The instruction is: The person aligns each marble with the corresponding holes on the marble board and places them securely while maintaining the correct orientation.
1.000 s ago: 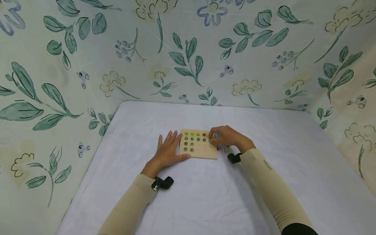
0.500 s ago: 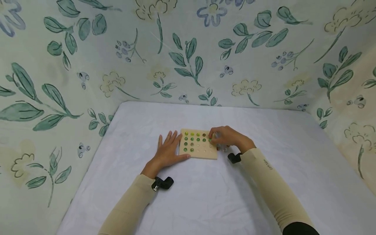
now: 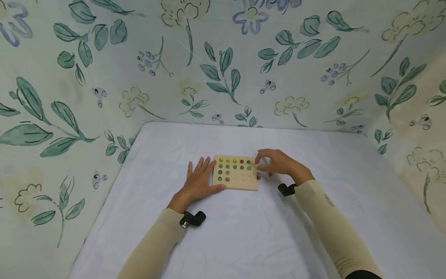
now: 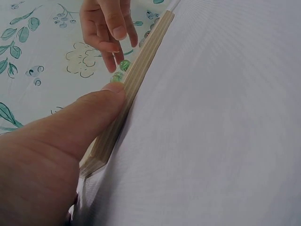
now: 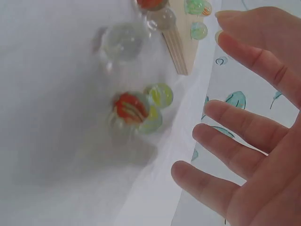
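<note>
A pale wooden board [image 3: 238,186] holds green and yellow glass marbles [image 3: 235,167] in rows of round hollows; several hollows at its near right are bare. My left hand [image 3: 198,182] lies spread at the board's left side, and its thumb [image 4: 94,110] presses the near edge in the left wrist view. Just off the board's right edge hovers my right hand [image 3: 280,162], thumb and index finger apart with nothing between them. Below it, loose marbles lie on the cloth: a red-swirled marble [image 5: 130,108], a clear marble [image 5: 124,42] and a yellow-green marble [image 5: 161,95] among them.
A white cloth [image 3: 230,232] covers the table. Behind and at both sides stand hangings [image 3: 223,97] printed with leaves and flowers. Each wrist carries a small black camera [image 3: 287,190].
My right hand has let go of a green marble at the right end of the board's second row and drawn off to the right. The left hand stays in place.
</note>
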The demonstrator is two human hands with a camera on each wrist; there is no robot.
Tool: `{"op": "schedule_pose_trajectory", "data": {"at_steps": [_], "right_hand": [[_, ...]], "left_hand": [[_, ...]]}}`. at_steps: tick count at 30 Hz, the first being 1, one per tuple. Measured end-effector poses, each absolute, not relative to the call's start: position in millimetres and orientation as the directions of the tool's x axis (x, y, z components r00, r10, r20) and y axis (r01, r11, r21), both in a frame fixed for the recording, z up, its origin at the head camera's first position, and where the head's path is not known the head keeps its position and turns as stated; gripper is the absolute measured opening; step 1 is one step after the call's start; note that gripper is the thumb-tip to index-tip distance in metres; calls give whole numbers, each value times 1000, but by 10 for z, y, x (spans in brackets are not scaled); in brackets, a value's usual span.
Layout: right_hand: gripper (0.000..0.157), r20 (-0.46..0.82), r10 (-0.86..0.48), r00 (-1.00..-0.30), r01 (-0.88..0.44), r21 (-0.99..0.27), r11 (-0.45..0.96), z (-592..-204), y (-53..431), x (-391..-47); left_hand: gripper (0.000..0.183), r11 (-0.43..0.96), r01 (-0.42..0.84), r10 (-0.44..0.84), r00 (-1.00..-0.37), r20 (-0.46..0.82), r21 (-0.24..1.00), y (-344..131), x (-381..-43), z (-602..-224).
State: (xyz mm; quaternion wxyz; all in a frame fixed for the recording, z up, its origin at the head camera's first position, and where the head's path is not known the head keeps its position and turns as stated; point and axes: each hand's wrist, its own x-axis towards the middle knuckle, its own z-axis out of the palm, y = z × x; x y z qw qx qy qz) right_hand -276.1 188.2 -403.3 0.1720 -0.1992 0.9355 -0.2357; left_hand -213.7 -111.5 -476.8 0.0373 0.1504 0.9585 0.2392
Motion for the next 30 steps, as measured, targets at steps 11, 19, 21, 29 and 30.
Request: {"op": "schedule_pose_trajectory", "data": {"at_steps": [11,19,21,29,30], "right_hand": [[10,-232,-413,-881,-252,-507,824,-4091,2099,-2692],[12,-211,-399,-892,-251,-503,827,-4108,2224,-2653],[12,-205,-405,-891,-259,-502,825,-4120,2259,-2643],[10,-200,-415,-888,-277,-489,827,-4146,2334,-2606],[10,-198,-419,-886,-282,-486,827,-4151,2336,-2607]], "left_hand": [[105,844,264,301,-954,-5,467,-1126,-2143,-4812],[104,841,269,301,-954,8,469,-1126,-2142,-4813],[104,845,268,300,-954,3,462,-1122,-2144,-4810],[105,845,266,303,-953,-5,464,-1110,-2147,-4786],[105,846,265,302,-953,-6,463,-1109,-2149,-4787]]}}
